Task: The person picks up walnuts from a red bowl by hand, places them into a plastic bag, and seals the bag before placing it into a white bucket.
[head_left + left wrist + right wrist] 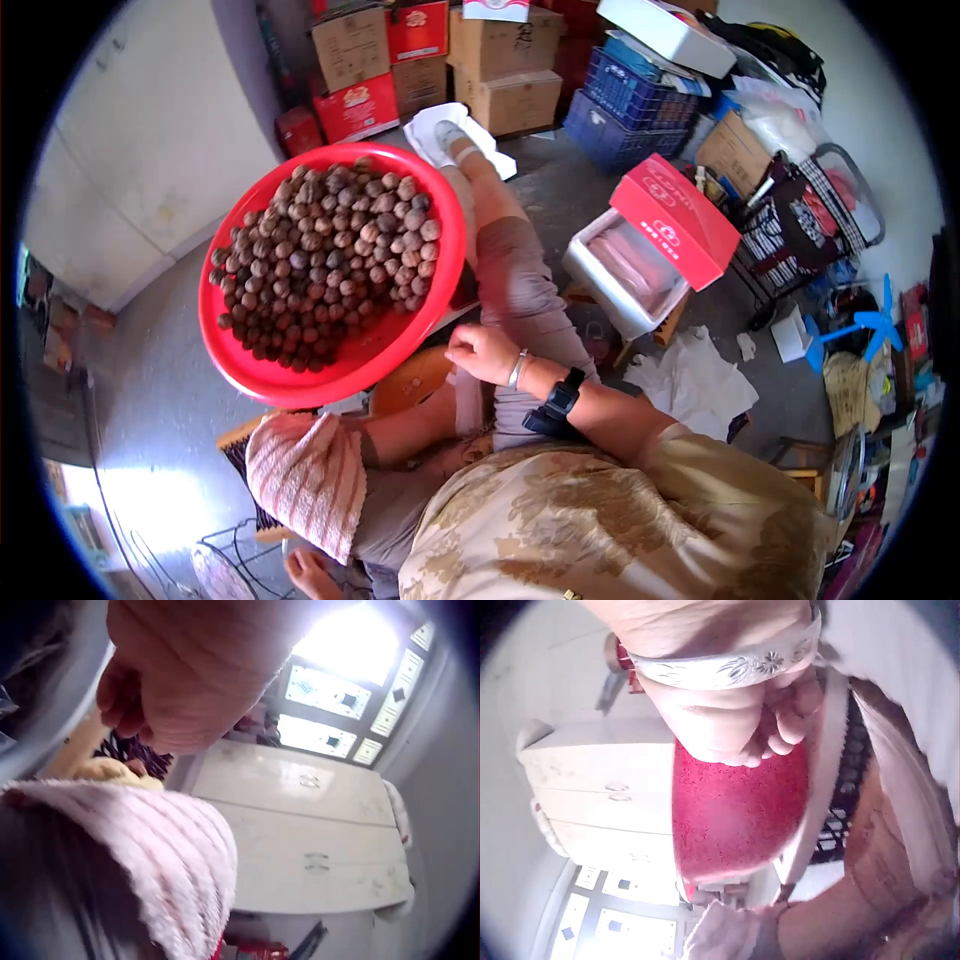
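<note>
My right hand (485, 352) hovers over my lap, close to the near side of a red basin (372, 345). Its fingers curl loosely, and nothing shows between them in the right wrist view. A metal bangle (518, 368) and a black strap (555, 405) circle that arm. The basin holds many round brown nuts (320, 240) that look like walnuts. Low at the left beside my leg is my left hand (312, 575), partly cut off by the frame. Its fingers bend inward, hiding the palm. A pink striped towel (305, 480) drapes over my left knee, near that hand.
A red-lidded white box (640, 270) stands to my right, beside crumpled white paper (695, 380). Cartons (515, 100) and blue crates (625, 115) are stacked ahead. A shopping cart (800, 225) is at the far right. Black cables (235, 555) lie on the floor at left.
</note>
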`<action>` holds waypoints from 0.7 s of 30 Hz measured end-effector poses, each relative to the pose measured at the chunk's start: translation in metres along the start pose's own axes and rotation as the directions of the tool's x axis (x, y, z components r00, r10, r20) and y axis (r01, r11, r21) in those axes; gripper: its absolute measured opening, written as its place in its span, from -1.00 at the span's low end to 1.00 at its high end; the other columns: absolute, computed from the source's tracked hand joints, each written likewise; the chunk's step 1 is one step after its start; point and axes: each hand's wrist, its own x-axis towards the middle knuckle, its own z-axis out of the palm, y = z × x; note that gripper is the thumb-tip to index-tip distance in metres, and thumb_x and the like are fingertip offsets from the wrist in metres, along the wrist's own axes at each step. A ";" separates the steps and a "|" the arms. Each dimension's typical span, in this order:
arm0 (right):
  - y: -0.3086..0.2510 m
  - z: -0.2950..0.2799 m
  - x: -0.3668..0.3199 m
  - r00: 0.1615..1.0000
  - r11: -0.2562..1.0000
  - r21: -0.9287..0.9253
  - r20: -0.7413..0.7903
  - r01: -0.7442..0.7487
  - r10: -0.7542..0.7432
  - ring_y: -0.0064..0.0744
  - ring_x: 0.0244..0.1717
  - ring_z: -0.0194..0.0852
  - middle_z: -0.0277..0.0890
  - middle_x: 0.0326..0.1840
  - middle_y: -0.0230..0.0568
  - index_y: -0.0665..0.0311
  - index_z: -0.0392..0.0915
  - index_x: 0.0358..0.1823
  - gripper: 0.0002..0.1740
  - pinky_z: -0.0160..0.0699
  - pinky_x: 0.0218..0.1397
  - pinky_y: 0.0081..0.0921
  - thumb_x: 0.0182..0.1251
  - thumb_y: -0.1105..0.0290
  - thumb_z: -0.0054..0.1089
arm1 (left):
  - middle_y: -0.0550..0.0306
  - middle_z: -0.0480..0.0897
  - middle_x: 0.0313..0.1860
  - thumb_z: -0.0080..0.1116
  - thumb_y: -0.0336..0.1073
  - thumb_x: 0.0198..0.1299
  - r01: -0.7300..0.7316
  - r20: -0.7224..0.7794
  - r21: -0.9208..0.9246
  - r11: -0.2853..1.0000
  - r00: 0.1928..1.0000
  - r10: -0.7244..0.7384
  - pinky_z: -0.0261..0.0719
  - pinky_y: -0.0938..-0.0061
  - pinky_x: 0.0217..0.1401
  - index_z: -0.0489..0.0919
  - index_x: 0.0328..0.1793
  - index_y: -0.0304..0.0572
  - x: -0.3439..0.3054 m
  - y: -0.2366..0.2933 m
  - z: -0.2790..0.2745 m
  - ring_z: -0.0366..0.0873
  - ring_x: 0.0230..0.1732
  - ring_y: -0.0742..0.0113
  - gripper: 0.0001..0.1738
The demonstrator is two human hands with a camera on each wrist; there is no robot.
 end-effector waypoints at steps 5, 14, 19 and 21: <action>-0.002 -0.096 0.006 0.918 0.989 -0.145 -0.395 -0.025 -0.034 -0.12 -0.41 0.60 0.59 -0.44 -0.08 0.25 0.55 -0.33 -0.87 0.56 -0.30 -0.33 0.28 0.35 0.23 | 0.02 0.48 0.12 -0.04 -0.23 0.45 -0.042 -0.364 -0.508 0.860 0.916 -0.171 0.55 0.38 0.00 0.48 0.11 -0.28 0.078 -0.010 0.019 0.49 -0.01 0.29 -0.71; 0.140 -0.242 -0.035 0.680 0.562 -0.555 -0.733 -0.613 0.018 0.05 -0.07 0.58 0.56 -0.14 0.01 0.19 0.58 -0.18 -0.84 0.57 0.00 -0.08 0.20 0.44 0.13 | -0.23 0.48 0.24 0.03 -0.23 0.40 -0.248 -0.284 0.334 0.909 0.893 0.348 0.23 -0.02 0.42 0.50 0.15 -0.37 0.111 0.070 0.051 0.34 0.32 -0.19 -0.64; 0.158 -0.259 -0.038 0.637 0.342 -0.543 -0.712 -0.767 0.296 0.08 0.04 0.57 0.53 0.00 0.10 0.25 0.59 -0.07 -0.73 0.58 0.12 -0.11 0.22 0.42 0.06 | -0.22 0.48 0.23 -0.02 -0.16 0.44 -0.215 -0.293 0.412 0.886 0.889 0.352 0.30 0.06 0.40 0.50 0.16 -0.34 0.107 0.080 0.053 0.38 0.29 -0.17 -0.62; 0.154 -0.260 -0.037 0.626 0.321 -0.538 -0.687 -0.779 0.369 0.08 0.09 0.56 0.50 0.10 0.14 0.30 0.60 -0.07 -0.71 0.56 0.16 -0.10 0.26 0.36 0.02 | -0.22 0.48 0.23 -0.03 -0.16 0.44 -0.207 -0.291 0.430 0.879 0.890 0.352 0.30 0.05 0.39 0.50 0.16 -0.35 0.107 0.079 0.053 0.38 0.29 -0.18 -0.61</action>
